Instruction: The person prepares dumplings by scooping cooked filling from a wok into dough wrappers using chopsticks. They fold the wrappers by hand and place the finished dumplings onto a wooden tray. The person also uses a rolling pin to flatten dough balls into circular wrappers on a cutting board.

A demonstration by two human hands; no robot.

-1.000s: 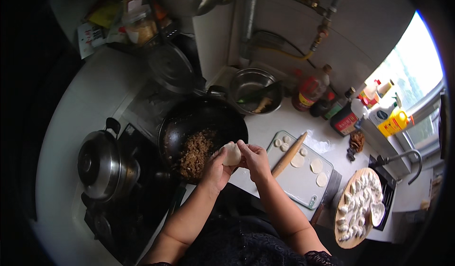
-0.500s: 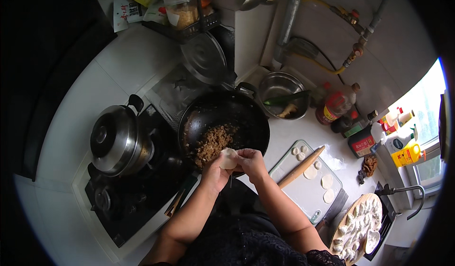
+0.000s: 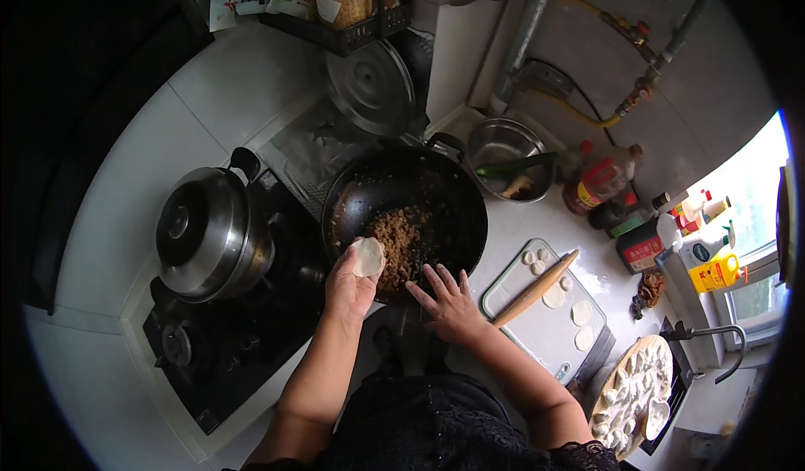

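A round white dumpling wrapper rests on the fingers of my left hand, at the near left part of the black wok. Brown minced filling lies heaped in the wok, just beyond the wrapper. My right hand is over the wok's near right rim, its fingers spread and nothing held in them. To the right, a cutting board bears a wooden rolling pin, several flat wrappers and small dough pieces.
A lidded steel pot stands on the black hob at left. Behind the wok is a steel bowl holding a green vegetable. Bottles line the wall. A round board with many floured dumplings is at the lower right.
My hands have moved apart. My right hand has let go of the wrapper, shifted right and spread its fingers; the wrapper stays in my left hand, a little further left. The view has shifted slightly.
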